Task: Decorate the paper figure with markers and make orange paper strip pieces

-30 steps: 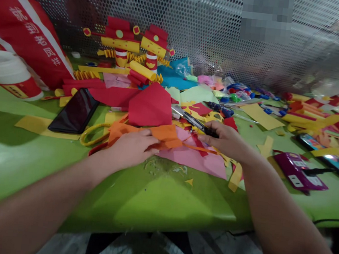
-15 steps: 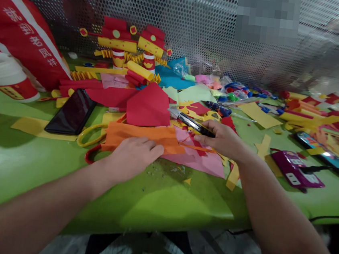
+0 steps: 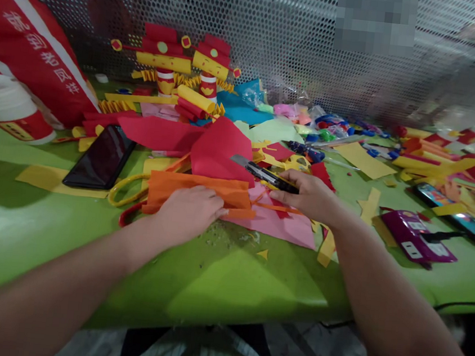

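Orange paper [image 3: 164,187] lies across the pink paper [image 3: 275,224] near the table's front. My left hand [image 3: 194,210] rests on its lower part, fingers together and bent over the paper. In my right hand [image 3: 307,196] is a black utility knife [image 3: 269,177], its blade pointing left above the red paper [image 3: 219,150]. The yellow and red handles of scissors [image 3: 128,189] stick out left of the orange paper; their blades are hidden.
A black phone [image 3: 101,158] and paper cups [image 3: 13,109] are at left. Two paper figures [image 3: 167,63] stand behind. A purple power socket [image 3: 416,236] and a second phone [image 3: 458,215] lie at right, with paper scraps around.
The red paper has shifted right. The knife has moved slightly left with my right hand. My left hand has drawn back a little, and the orange paper's lower part looks folded.
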Action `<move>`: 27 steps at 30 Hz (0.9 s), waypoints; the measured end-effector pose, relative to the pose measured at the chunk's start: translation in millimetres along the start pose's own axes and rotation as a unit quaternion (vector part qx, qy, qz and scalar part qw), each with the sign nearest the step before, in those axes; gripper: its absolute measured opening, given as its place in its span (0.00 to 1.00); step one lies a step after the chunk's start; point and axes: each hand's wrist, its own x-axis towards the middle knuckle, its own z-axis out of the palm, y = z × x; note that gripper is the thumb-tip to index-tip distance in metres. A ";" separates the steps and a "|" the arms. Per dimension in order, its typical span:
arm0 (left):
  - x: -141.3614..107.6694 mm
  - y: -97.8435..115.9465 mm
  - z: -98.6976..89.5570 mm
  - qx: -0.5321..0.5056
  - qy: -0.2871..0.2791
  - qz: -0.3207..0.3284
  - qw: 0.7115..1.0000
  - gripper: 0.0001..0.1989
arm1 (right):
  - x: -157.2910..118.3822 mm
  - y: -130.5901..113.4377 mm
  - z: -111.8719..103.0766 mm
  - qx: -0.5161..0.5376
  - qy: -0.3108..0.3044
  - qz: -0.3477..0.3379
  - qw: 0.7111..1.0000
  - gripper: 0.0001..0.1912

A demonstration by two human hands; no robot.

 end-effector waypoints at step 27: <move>1.8 -2.0 -4.9 0.029 -0.025 0.078 0.996 0.13 | 1.2 6.2 0.6 0.039 -0.012 -0.031 0.999 0.18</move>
